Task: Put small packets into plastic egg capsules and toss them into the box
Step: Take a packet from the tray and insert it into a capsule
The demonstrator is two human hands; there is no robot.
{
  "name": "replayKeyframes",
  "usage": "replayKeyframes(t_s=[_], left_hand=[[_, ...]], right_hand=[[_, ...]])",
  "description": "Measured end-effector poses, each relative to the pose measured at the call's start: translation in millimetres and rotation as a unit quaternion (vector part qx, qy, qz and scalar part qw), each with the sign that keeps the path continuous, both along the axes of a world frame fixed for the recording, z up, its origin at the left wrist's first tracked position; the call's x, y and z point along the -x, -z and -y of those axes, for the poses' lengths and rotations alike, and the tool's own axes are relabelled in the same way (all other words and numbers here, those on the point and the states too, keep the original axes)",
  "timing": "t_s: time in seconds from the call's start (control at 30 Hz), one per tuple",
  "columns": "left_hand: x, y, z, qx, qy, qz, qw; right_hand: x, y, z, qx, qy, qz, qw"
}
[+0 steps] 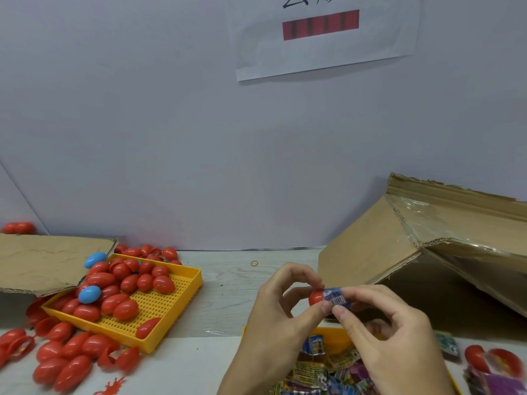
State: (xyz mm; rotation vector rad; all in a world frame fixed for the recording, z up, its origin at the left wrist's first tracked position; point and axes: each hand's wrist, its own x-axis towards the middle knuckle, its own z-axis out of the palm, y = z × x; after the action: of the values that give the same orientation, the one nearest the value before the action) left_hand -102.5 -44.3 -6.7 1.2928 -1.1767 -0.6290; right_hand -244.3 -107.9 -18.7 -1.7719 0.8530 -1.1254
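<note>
Your left hand pinches a red egg half between thumb and fingers. Your right hand pinches a blue packet, its end at the egg's mouth. Both sit above the packet tray. Box lies tipped just right. Yellow tray of eggs left.

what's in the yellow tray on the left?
The yellow tray holds a heap of closed red egg capsules and two blue ones, piled toward its far left end. A cardboard flap covers that corner, so anything beneath it is hidden.
</note>
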Motion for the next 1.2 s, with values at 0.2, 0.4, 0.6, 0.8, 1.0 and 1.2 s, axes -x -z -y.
replayKeyframes(t_s=[0.2, 0.4, 0.6, 0.8, 1.0, 1.2], left_hand=[[0.8, 0.3, 0.6, -0.005, 0.001, -0.016, 1.000], [3.6, -0.3, 0.8, -0.001, 0.012, -0.026, 1.000], [4.8, -0.5, 1.8, -0.010, 0.029, -0.012, 0.999], [8.2, -1.2, 2.2, -0.018, 0.019, 0.007, 1.000], [7.4, -0.5, 3.3, -0.025, 0.006, 0.010, 1.000], [9.3, 1.7, 4.7, -0.036, 0.019, -0.024, 0.999]], right_hand=[[-1.6, 1.1, -2.3, 0.096, 0.024, -0.046, 0.994], [-2.4, -0.9, -4.4, 0.206, 0.058, -0.127, 0.969], [-4.0, -2.2, -6.1, 0.230, 0.092, -0.154, 0.957], [-4.4, -1.0, -5.9, 0.228, 0.089, -0.161, 0.956], [-4.4, -1.3, -5.1, 0.227, 0.072, -0.158, 0.958], [-3.3, 0.1, -4.6, 0.227, 0.061, -0.146, 0.961]])
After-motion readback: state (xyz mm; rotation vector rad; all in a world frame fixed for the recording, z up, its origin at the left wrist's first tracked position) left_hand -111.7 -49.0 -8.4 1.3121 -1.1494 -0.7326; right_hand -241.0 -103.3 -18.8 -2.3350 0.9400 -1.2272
